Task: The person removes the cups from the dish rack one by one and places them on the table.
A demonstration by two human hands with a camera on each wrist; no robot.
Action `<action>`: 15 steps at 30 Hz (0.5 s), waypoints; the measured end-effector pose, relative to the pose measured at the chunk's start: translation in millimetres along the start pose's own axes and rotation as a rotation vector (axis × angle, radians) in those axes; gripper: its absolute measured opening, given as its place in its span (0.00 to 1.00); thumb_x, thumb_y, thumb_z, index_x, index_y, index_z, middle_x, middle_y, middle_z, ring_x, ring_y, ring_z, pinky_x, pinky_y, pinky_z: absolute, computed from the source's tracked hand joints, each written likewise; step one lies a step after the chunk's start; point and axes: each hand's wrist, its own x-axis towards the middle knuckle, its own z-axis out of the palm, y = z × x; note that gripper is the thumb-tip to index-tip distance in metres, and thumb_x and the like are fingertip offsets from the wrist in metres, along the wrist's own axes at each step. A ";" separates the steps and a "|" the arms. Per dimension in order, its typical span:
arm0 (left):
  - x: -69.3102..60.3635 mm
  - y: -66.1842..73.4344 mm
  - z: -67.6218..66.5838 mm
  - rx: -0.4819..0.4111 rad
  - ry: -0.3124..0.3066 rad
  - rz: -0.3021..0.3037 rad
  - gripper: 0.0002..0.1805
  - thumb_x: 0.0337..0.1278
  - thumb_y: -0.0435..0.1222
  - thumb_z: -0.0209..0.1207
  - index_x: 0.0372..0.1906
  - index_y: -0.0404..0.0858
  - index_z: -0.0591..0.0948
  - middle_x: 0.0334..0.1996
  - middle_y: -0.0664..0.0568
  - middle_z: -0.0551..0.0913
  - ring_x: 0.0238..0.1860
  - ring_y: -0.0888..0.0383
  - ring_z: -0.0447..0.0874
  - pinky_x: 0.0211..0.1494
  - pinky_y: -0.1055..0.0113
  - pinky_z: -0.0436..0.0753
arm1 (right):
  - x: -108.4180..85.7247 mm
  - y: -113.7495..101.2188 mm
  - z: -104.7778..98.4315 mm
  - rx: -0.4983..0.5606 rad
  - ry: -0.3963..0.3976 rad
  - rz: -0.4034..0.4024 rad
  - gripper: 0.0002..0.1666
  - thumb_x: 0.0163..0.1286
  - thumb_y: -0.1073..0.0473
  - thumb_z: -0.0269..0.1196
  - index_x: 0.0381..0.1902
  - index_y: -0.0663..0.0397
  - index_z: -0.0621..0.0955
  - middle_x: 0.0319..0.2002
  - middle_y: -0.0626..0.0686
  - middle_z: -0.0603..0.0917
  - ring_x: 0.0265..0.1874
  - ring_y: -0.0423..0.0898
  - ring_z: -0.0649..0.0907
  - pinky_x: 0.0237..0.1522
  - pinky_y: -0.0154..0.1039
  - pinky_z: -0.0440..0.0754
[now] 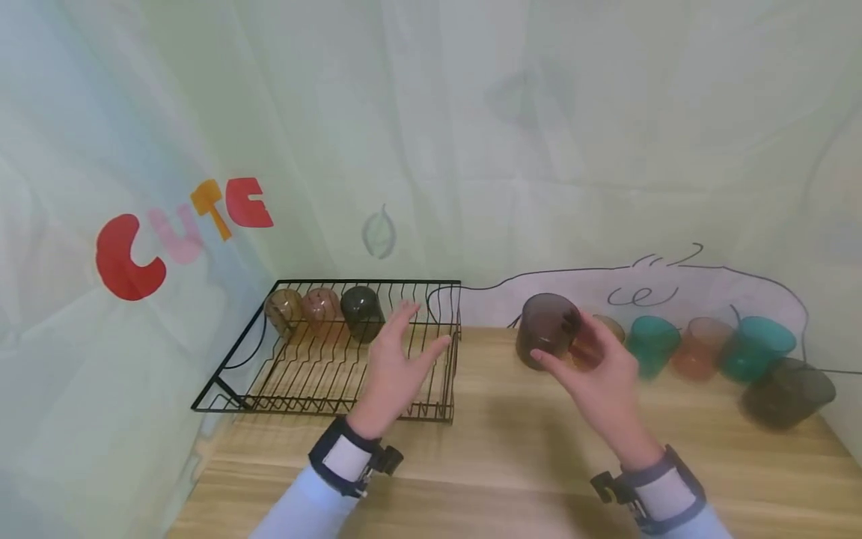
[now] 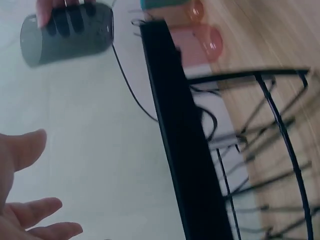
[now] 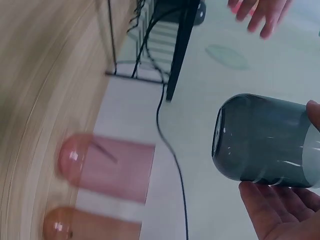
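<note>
My right hand (image 1: 602, 378) grips a see-through dark grey cup (image 1: 547, 328), thumb on one side and fingers on the other, raised above the table. In the right wrist view the cup's rounded base points toward the rack. My left hand (image 1: 393, 367) hovers over the right part of the black wire dish rack (image 1: 337, 410), fingers and thumb spread, holding nothing. Inside the rack, along its back, sit an amber cup (image 1: 283, 308), a pink cup (image 1: 321, 308) and a dark grey cup (image 1: 361, 311), apparently upside down.
Right of the held cup stand a teal cup (image 1: 652, 344), a pink cup (image 1: 702, 350), another teal cup (image 1: 757, 348) and a dark grey cup (image 1: 788, 395). An orange-brown cup is partly hidden behind my right hand. A printed curtain (image 1: 431, 150) hangs behind the wooden table (image 1: 485, 479).
</note>
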 end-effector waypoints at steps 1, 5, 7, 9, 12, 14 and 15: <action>1.6 -2.3 -2.6 0.032 0.012 0.016 0.38 0.53 0.56 0.59 0.68 0.50 0.63 0.73 0.50 0.54 0.74 0.51 0.50 0.72 0.48 0.58 | 1.6 6.6 -4.3 -0.024 0.019 0.003 0.42 0.44 0.56 0.76 0.60 0.48 0.74 0.56 0.50 0.80 0.51 0.46 0.81 0.48 0.42 0.83; 5.0 -11.5 -9.0 0.167 0.015 0.054 0.39 0.57 0.57 0.55 0.71 0.48 0.58 0.74 0.49 0.49 0.75 0.49 0.40 0.72 0.42 0.53 | 6.6 36.2 -22.6 -0.078 0.097 0.046 0.47 0.43 0.54 0.77 0.63 0.38 0.71 0.59 0.46 0.77 0.55 0.44 0.78 0.51 0.39 0.81; 6.3 -15.6 -10.5 0.211 0.003 0.071 0.39 0.58 0.56 0.55 0.72 0.48 0.57 0.74 0.48 0.48 0.75 0.46 0.38 0.71 0.40 0.54 | 7.4 48.9 -31.9 -0.094 0.146 0.074 0.48 0.43 0.54 0.77 0.63 0.37 0.70 0.60 0.45 0.76 0.56 0.43 0.77 0.51 0.37 0.81; 7.4 -19.7 -11.0 0.258 -0.001 0.094 0.39 0.58 0.54 0.55 0.72 0.47 0.57 0.74 0.45 0.50 0.75 0.43 0.38 0.70 0.38 0.54 | 7.2 58.5 -40.8 -0.118 0.190 0.114 0.48 0.44 0.54 0.77 0.64 0.38 0.70 0.60 0.46 0.76 0.56 0.45 0.77 0.52 0.38 0.81; 8.0 -24.8 -11.4 0.308 0.014 0.113 0.39 0.57 0.52 0.58 0.71 0.45 0.59 0.73 0.42 0.52 0.74 0.41 0.40 0.69 0.36 0.55 | 6.4 69.7 -52.7 -0.131 0.236 0.199 0.48 0.47 0.52 0.75 0.65 0.39 0.67 0.63 0.48 0.73 0.59 0.49 0.76 0.57 0.45 0.78; 8.4 -27.5 -11.5 0.339 0.026 0.113 0.38 0.57 0.52 0.59 0.69 0.43 0.62 0.72 0.41 0.54 0.74 0.40 0.41 0.69 0.36 0.55 | 6.4 75.8 -61.0 -0.123 0.265 0.307 0.49 0.49 0.49 0.74 0.67 0.37 0.63 0.66 0.49 0.68 0.62 0.52 0.73 0.59 0.50 0.75; 8.8 -28.6 -11.5 0.344 0.028 0.109 0.37 0.57 0.51 0.59 0.69 0.43 0.63 0.72 0.41 0.54 0.74 0.40 0.42 0.69 0.36 0.55 | 6.6 78.8 -65.4 -0.119 0.291 0.370 0.50 0.49 0.47 0.73 0.68 0.36 0.62 0.67 0.49 0.67 0.63 0.53 0.72 0.60 0.51 0.74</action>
